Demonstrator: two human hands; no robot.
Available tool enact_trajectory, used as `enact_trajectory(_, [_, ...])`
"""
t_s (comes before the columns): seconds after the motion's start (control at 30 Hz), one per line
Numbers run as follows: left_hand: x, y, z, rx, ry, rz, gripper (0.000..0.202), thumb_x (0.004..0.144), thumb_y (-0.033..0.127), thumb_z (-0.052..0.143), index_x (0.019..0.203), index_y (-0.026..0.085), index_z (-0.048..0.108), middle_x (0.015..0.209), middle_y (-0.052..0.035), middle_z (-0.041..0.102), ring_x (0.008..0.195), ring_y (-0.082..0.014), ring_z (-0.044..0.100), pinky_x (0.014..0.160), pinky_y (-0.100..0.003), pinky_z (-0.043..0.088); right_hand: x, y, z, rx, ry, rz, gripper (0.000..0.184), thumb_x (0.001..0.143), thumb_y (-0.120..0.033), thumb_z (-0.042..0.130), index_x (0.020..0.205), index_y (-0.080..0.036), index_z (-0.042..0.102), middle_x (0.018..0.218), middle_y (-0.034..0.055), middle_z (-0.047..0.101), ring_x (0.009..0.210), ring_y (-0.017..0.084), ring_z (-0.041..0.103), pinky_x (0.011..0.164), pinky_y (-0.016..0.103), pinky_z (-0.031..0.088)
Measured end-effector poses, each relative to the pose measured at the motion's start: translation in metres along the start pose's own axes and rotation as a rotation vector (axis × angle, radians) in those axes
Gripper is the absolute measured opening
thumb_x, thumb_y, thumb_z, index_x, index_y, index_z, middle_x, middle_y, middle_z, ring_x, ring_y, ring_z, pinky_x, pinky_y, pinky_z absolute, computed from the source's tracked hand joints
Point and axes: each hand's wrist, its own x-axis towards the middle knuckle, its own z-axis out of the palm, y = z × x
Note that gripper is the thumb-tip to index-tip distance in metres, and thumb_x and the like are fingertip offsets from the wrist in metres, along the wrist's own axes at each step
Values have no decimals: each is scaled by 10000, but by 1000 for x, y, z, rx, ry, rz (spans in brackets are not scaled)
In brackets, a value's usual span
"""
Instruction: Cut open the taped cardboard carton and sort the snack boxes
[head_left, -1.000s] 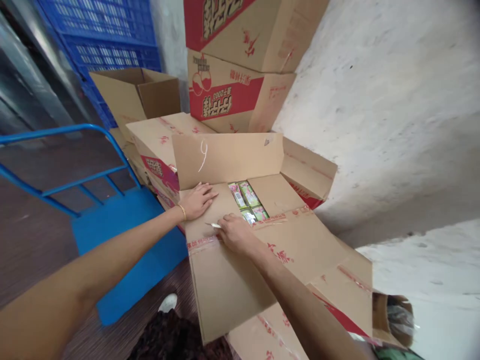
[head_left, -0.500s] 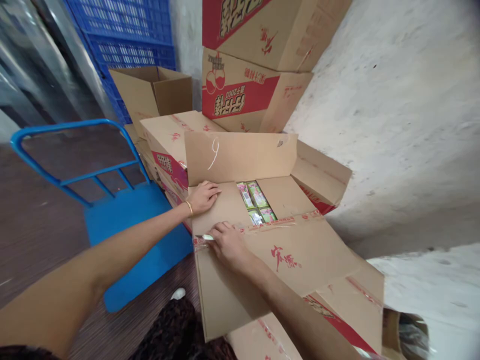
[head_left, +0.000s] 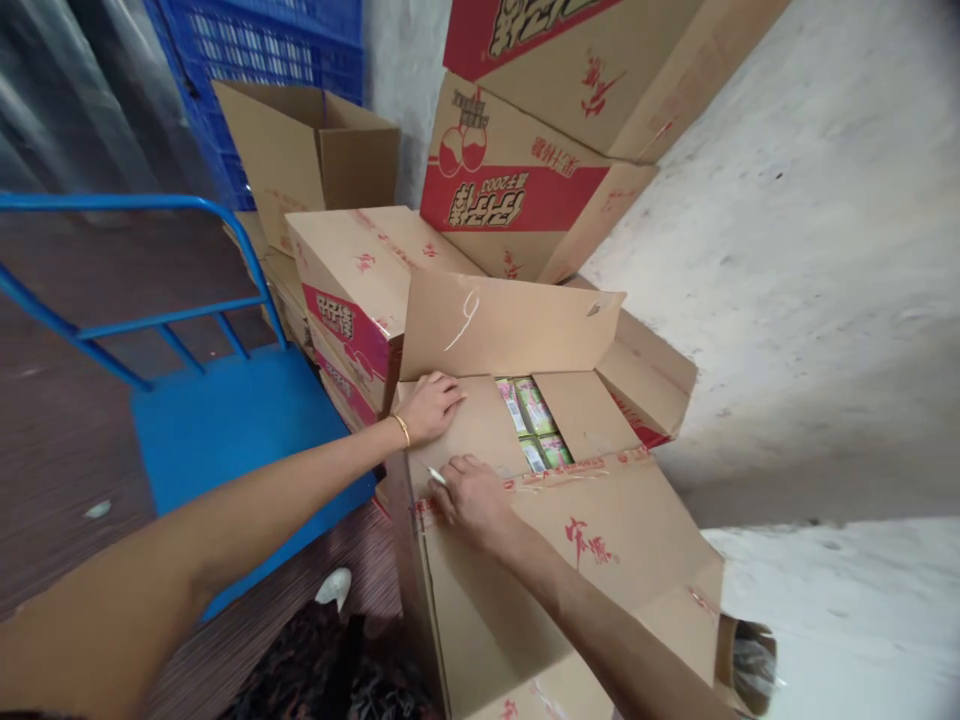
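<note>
An opened cardboard carton (head_left: 480,420) sits before me, its far flap raised with a white "9" on it. Small green and pink packets (head_left: 535,420) show in the gap between the inner flaps. My left hand (head_left: 431,407) rests on the left inner flap, fingers laid out and holding nothing. Just nearer to me, my right hand (head_left: 474,497) is closed on a small white-handled box cutter (head_left: 437,477), its tip pointing left over the same flap. Printed tape (head_left: 592,467) runs along the near flap's crease, which is folded out toward me.
A blue platform trolley (head_left: 225,420) stands on the left. Stacked red-printed cartons (head_left: 517,190) rise behind, beside an open carton (head_left: 360,165) and blue crates (head_left: 277,45). A rough white wall (head_left: 810,250) bounds the right, with a small open box (head_left: 750,660) low down.
The view has shifted, so the cartons appear lower and farther right. The box cutter's tip has moved from the taped crease at the carton's left edge up onto the inner flap.
</note>
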Motion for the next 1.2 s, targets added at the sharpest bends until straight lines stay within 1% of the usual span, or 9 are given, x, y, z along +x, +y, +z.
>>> enact_trajectory(0.2, [0, -3, -3, -30, 38, 30, 334, 910, 226, 403, 1069, 175, 692, 1166, -108, 630, 1083, -256, 496, 905, -457, 443, -9, 4, -1, 161, 80, 4, 250, 971, -257, 448, 919, -151, 668, 914, 83, 673, 884, 185, 585, 804, 280, 422])
enact_trajectory(0.33, [1, -4, -5, -28, 73, 117, 335, 893, 238, 418, 1058, 155, 698, 1174, -119, 622, 1114, -279, 487, 928, -465, 447, -32, 44, -2, 360, 367, 215, 266, 967, -172, 390, 916, -137, 649, 901, 81, 667, 872, 159, 591, 801, 247, 440])
enact_trajectory(0.43, [3, -2, -8, -36, 68, 208, 333, 897, 245, 415, 1009, 147, 713, 1101, -116, 644, 1046, -256, 514, 947, -441, 450, -49, 81, 3, 273, 475, 361, 248, 958, -182, 410, 990, -125, 649, 1060, 123, 672, 1035, 199, 575, 930, 310, 409])
enact_trajectory(0.53, [-1, 6, -11, -63, 61, 249, 353, 918, 266, 394, 933, 151, 727, 996, -113, 658, 950, -227, 528, 913, -413, 468, -57, 103, 11, 108, 409, 446, 237, 941, -181, 458, 1091, -156, 641, 1199, 110, 645, 1173, 234, 514, 1052, 399, 302])
enact_trajectory(0.63, [-16, 23, -13, -123, 74, 191, 346, 918, 274, 401, 912, 170, 730, 980, -104, 644, 929, -215, 526, 864, -397, 480, -56, 114, 11, -1, 297, 467, 224, 952, -222, 464, 1061, -164, 652, 1149, 106, 655, 1104, 235, 538, 1036, 398, 295])
enact_trajectory(0.8, [-29, 61, -11, -200, -61, 153, 350, 929, 303, 400, 940, 237, 744, 1023, -79, 611, 982, -199, 517, 885, -360, 473, -40, 138, -6, -23, 168, 241, 298, 993, -280, 405, 948, -139, 664, 1014, 95, 670, 977, 192, 567, 874, 278, 375])
enact_trajectory(0.9, [-9, 70, -3, -161, -133, 126, 352, 936, 327, 396, 1035, 261, 728, 1066, -87, 597, 1031, -218, 498, 927, -395, 453, -29, 149, -11, 28, 135, 160, 352, 1006, -320, 383, 909, -143, 671, 968, 84, 685, 930, 168, 591, 837, 249, 383])
enact_trajectory(1.07, [39, 72, 16, 94, -180, -34, 359, 922, 320, 417, 1181, 291, 665, 1235, -117, 549, 1137, -292, 459, 927, -511, 412, -25, 144, -3, 64, 173, 243, 427, 1004, -399, 363, 906, -139, 687, 935, 110, 716, 863, 185, 637, 756, 259, 397])
enact_trajectory(1.2, [48, 77, 26, 174, -211, -56, 409, 936, 379, 406, 1292, 296, 590, 1364, -136, 484, 1236, -315, 424, 982, -533, 363, -24, 135, 8, 64, 258, 275, 438, 1004, -382, 346, 888, -155, 703, 899, 110, 730, 845, 202, 651, 746, 282, 395])
